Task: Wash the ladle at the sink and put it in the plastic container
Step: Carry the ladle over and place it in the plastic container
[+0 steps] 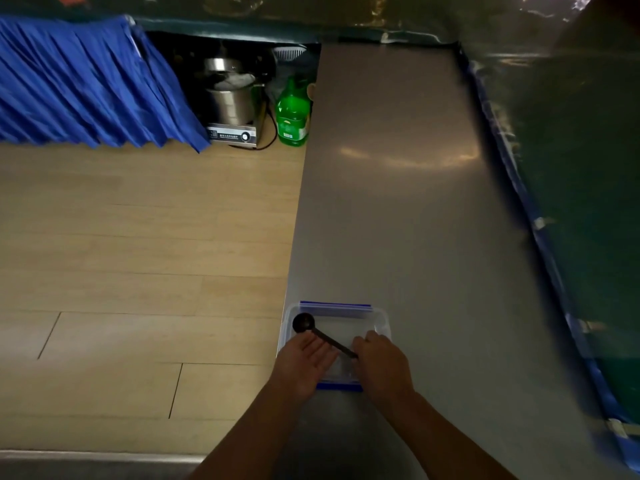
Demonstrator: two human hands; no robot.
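Fingers: right hand (379, 362) pinched on the ladle (322, 333) handle's end; left hand (306, 358) held flat, palm up.
Ladle: bowl over the plastic container (379, 318) far-left corner.
Advice: handle should be lowered inside the rim before release.

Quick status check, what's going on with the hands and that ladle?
Right hand pinching ladle handle; left hand open, palm up, beside it. Ladle bowl over plastic container on steel counter. Nothing in the way.
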